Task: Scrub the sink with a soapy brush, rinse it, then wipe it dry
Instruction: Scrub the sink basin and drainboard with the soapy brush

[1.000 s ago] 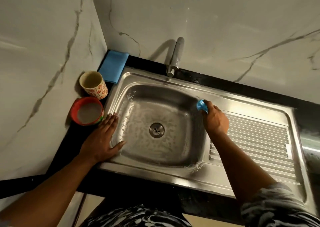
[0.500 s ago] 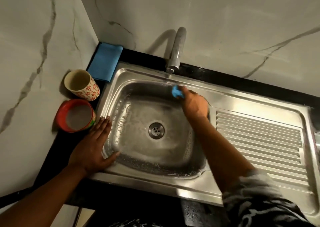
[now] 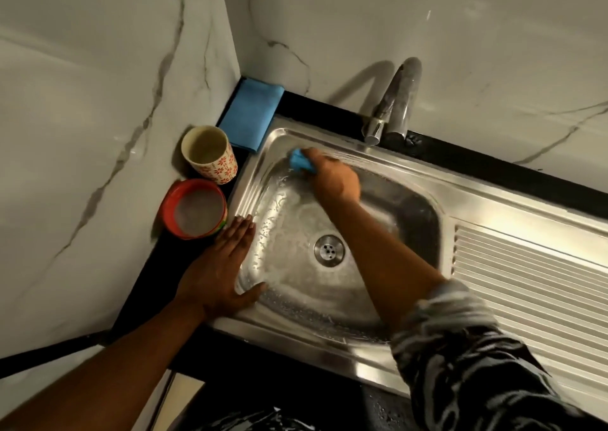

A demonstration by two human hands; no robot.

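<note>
The steel sink [image 3: 411,183] fills the middle of the view, its basin wet and streaked with suds around the drain [image 3: 329,250]. My right hand [image 3: 335,177] grips a blue brush [image 3: 300,160] and presses it against the basin's far left corner, just below the rim. My left hand [image 3: 223,272] lies flat with straight fingers on the sink's left rim, thumb over the basin's edge. The tap [image 3: 391,108] stands behind the sink; I see no water running.
A folded blue cloth [image 3: 251,114] lies in the back left corner of the black counter. A flowered cup [image 3: 209,154] and a red bowl [image 3: 194,210] with soapy liquid stand left of the sink. The ribbed drainboard [image 3: 533,285] extends right. Marble walls close off left and back.
My right hand has swept the brush along the basin's far edge, from the right side to the far left corner. My left hand stays on the left rim.
</note>
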